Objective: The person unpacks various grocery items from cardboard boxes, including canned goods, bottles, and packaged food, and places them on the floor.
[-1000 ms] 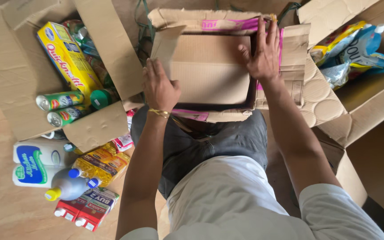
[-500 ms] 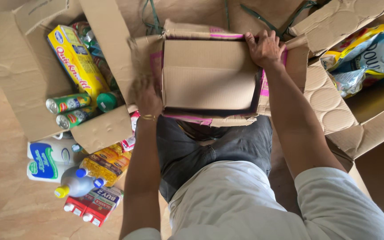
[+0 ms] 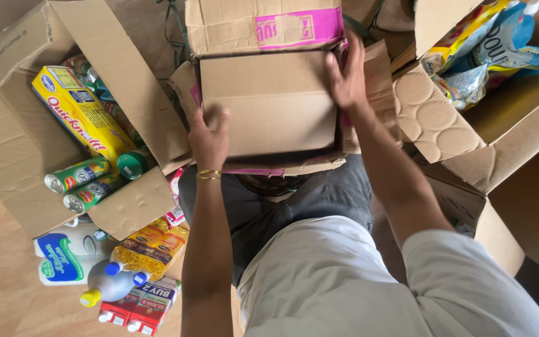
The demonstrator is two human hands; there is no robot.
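A brown cardboard box (image 3: 268,100) with pink tape sits on my lap, its inner flaps folded flat. My left hand (image 3: 209,138), with a gold bangle at the wrist, presses down on the near left flap of the box. My right hand (image 3: 346,80) lies flat on the right flap, fingers spread along its edge. Neither hand grips anything; both rest on the cardboard.
An open carton (image 3: 14,150) at left holds a yellow foil box (image 3: 82,115) and green cans (image 3: 77,175). On the wooden floor lie a white paper roll pack (image 3: 63,259), a yellow pasta bag (image 3: 150,248), a bottle (image 3: 108,282) and red cartons (image 3: 141,304). Another carton (image 3: 469,134) with snack bags stands right.
The box has come closer on my lap. My left hand slid from the left side onto the near flap, and my right hand moved down from the far corner onto the right flap.
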